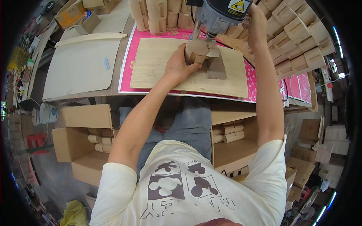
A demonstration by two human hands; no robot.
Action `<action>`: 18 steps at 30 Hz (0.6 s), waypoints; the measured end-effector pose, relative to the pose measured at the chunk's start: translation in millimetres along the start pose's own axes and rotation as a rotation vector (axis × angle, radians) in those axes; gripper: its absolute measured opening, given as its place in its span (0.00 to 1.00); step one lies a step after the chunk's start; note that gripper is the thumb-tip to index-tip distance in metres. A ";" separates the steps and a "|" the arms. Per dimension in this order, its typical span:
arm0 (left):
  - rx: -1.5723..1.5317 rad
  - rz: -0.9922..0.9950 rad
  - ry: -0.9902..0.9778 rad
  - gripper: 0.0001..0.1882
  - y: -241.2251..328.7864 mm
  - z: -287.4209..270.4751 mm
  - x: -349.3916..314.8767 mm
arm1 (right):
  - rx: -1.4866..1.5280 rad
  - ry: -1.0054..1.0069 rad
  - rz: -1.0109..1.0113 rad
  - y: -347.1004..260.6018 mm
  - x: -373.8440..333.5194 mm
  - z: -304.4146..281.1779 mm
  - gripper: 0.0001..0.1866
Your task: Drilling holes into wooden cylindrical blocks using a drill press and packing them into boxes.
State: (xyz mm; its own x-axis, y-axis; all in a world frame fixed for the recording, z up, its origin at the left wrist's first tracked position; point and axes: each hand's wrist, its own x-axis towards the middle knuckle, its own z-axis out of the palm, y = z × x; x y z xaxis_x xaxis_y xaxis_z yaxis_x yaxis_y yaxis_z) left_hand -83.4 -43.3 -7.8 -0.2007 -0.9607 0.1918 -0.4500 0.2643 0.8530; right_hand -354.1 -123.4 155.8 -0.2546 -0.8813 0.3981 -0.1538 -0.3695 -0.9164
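My left hand is closed around a pale, rounded wooden block, thumb in front and fingers behind. The block stands beneath the chuck of a grey drill press, against a small wooden stop piece. Under it are a brown flat plate and a wide wooden board. My right hand is raised at the right side of the drill head, fingers curled; what they grip is hidden.
Similar wooden blocks are stacked behind and at the right. A pink patterned sheet covers part of the bench. Cardboard lies at the left. Open cartons with blocks flank my legs. A black cable runs right of the drill.
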 end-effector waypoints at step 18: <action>0.237 0.085 0.148 0.53 -14.8 -37.6 -82.1 | -0.702 -0.047 -0.076 152.4 -164.2 -18.0 0.19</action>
State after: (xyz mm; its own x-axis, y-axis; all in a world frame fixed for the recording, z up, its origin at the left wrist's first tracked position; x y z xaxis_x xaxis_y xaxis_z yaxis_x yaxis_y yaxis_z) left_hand -27.5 28.5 -18.0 -0.1251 -0.9317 0.3411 -0.6313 0.3400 0.6971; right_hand -352.9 -29.7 -48.5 -0.1795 -0.8782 0.4432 -0.7529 -0.1674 -0.6365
